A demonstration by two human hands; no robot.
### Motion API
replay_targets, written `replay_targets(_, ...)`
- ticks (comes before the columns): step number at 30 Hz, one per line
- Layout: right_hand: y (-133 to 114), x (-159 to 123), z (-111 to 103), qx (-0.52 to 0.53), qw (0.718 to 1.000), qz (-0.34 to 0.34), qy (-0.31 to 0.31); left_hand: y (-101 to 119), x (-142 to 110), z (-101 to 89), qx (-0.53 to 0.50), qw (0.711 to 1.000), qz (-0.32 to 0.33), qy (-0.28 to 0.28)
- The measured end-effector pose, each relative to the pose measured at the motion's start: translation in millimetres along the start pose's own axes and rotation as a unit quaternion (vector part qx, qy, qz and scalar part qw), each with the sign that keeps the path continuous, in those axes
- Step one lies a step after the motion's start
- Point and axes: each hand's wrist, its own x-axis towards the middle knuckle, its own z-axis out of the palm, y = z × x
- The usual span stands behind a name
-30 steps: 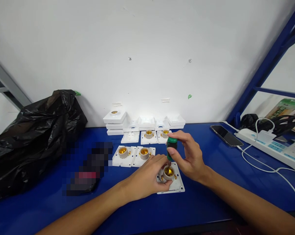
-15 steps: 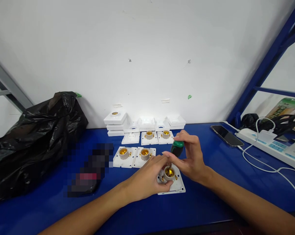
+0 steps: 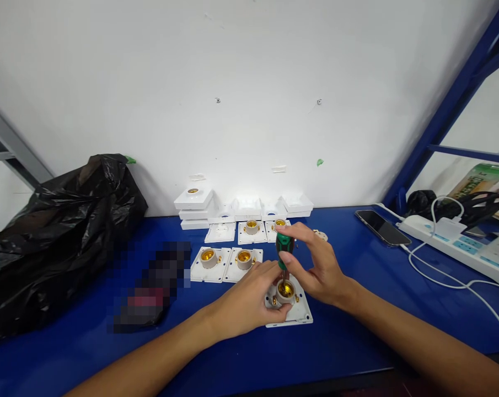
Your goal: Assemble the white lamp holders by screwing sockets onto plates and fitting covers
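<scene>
My right hand (image 3: 315,264) grips a screwdriver (image 3: 284,247) with a green and black handle, held nearly upright. The screwdriver's tip reaches down inside a lamp socket (image 3: 285,292) with a brass-coloured lining. This socket sits on a square white base plate (image 3: 299,314) on the blue table. Closed around the socket from the left is my left hand (image 3: 253,298), its thumb at the front. To the left, two more base plates with sockets (image 3: 208,259) lie side by side. What the tip touches inside is too small to tell.
White square covers (image 3: 248,208) and more plates line the wall, with a stack of boxes (image 3: 194,205) at left. A black plastic bag (image 3: 67,237) fills the left side. At right are a phone (image 3: 382,227), a power strip (image 3: 451,242) and white cables.
The screwdriver has swung from leaning right to almost upright, its handle moving left with my right hand. My left hand keeps its hold on the socket.
</scene>
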Motion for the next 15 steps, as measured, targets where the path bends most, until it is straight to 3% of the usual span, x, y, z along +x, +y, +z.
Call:
replay_targets(3,0.6,-1.7,-0.5,-0.014,0.999,0.004,0.038,0.4,0.6,-0.9,0.003,1.000,0.004,-0.001)
replay_targets(7,1.9,-4.5,0.1,-0.002,1.000,0.019,-0.002,0.4,0.4,-1.6,-0.006,1.000,-0.003,-0.005)
replay_targets(12,2.4,-4.8,0.5,0.006,0.999,0.037,0.035,1.4,0.3,-3.0,-0.009,1.000,-0.003,-0.009)
replay_targets(15,0.7,-3.4,-0.9,0.000,1.000,0.031,0.000,2.0,-0.1,-3.5,-0.017,1.000,-0.004,-0.008)
